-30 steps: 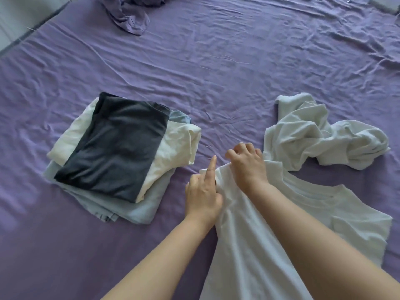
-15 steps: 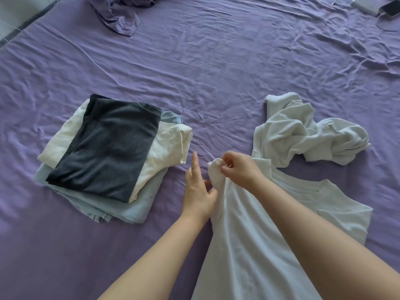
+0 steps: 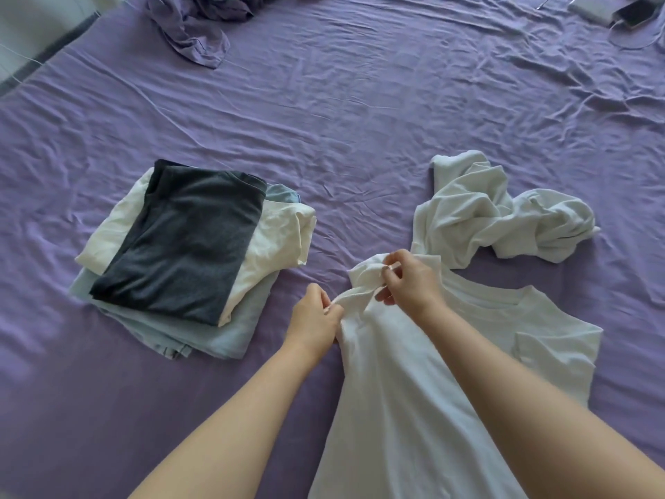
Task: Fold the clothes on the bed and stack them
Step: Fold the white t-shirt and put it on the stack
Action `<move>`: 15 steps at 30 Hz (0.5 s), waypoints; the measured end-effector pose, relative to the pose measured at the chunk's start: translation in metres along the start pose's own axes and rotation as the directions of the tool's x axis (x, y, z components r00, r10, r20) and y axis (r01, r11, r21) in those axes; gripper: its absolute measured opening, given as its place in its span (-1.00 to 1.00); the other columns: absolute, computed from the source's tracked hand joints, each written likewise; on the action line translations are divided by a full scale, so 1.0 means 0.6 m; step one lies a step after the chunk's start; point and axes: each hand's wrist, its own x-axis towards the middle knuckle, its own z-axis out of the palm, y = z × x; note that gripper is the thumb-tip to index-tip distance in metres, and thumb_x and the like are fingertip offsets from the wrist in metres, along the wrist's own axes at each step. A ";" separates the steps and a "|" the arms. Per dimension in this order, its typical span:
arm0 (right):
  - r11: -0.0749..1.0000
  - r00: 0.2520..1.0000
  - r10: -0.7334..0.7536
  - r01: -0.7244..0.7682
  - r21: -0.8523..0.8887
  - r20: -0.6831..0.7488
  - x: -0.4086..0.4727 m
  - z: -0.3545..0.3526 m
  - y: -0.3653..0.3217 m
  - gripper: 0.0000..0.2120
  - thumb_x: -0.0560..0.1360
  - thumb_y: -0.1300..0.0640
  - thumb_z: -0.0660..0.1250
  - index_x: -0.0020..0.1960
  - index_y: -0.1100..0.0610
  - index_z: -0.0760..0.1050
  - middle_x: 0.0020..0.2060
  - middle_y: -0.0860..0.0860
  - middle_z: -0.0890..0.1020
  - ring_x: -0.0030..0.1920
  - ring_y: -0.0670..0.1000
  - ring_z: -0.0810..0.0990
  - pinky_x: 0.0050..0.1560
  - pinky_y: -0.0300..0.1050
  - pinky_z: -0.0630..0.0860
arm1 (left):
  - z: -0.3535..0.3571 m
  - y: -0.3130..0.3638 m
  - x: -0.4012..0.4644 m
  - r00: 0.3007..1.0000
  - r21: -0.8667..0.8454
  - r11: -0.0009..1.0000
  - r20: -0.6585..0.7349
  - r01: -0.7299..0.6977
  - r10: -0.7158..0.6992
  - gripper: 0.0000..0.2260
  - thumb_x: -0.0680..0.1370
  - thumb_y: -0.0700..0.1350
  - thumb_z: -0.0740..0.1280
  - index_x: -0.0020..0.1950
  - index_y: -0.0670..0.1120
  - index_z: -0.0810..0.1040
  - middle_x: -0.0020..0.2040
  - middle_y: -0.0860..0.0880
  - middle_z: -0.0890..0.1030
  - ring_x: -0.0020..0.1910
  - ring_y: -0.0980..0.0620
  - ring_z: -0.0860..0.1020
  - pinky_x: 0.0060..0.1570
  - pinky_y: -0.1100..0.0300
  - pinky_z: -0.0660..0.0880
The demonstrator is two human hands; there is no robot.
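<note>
Near edge of the bed (image 3: pixel 360 102), right in front of you: white T-shirt (image 3: pixel 414 408) lies front up, collar pointing away, body running back toward you under your forearms. Its left sleeve (image 3: pixel 363 279) is bunched and lifted off the sheet.

Left hand (image 3: pixel 315 324) grip: narrow pinch on the sleeve fabric at the shoulder seam. Right hand (image 3: pixel 406 279) grip: fingers curled around the sleeve end, holding it up. Both hands are on the same sleeve, close together.

Step in hand, as I read it: straightening the sleeve before the first fold. The shirt is not folded yet; the right sleeve and pocket side still lie flat on the sheet.

Next move likely needs: pull the sleeve out flat or fold it inward across the chest, keeping the shoulder line pinned so the body doesn't skew. Then the same on the other side.

Around it: crumpled white garment (image 3: pixel 496 217) touches the shirt's collar area on the far side, unfolded, so it's still to do. Folded stack (image 3: pixel 187 253) sits to your left, near but apart from the shirt: dark grey piece on top, cream under it, pale blue at the bottom. That's where this shirt should end up.

Far edge: loose purple cloth (image 3: pixel 194 34). Far right corner: a phone and a white device (image 3: pixel 590 7), well apart.
</note>
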 end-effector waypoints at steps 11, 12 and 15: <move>0.692 0.918 -0.323 0.394 -0.606 0.228 -0.248 0.075 0.139 -0.56 0.37 0.17 0.46 0.23 0.21 0.52 0.24 0.15 0.54 0.28 0.19 0.48 0.21 0.10 0.45 | 0.035 -0.067 -0.094 0.966 -0.136 0.957 0.073 0.257 -0.249 -0.42 0.45 -0.28 0.39 0.41 -0.16 0.23 -0.02 -0.16 0.63 0.07 -0.13 0.58 0.16 -0.06 0.50; 0.705 0.936 -0.283 0.352 -0.616 0.210 -0.266 0.073 0.150 -0.57 0.36 0.16 0.47 0.21 0.20 0.53 0.26 0.17 0.52 0.29 0.20 0.47 0.23 0.13 0.42 | 0.040 -0.074 -0.107 0.965 -0.113 0.960 0.075 0.257 -0.250 -0.54 0.45 -0.27 0.39 0.31 -0.16 0.34 -0.03 -0.17 0.64 0.06 -0.14 0.59 0.14 -0.06 0.50; 0.682 0.948 -0.283 0.308 -0.663 0.149 -0.315 0.062 0.187 -0.63 0.31 0.16 0.54 0.10 0.17 0.60 0.20 0.18 0.57 0.23 0.23 0.53 0.18 0.21 0.45 | 0.049 -0.091 -0.149 0.969 0.081 0.974 0.112 0.211 -0.219 -0.76 0.48 -0.20 0.35 0.14 -0.15 0.53 0.01 -0.13 0.65 0.06 -0.09 0.59 0.11 0.05 0.50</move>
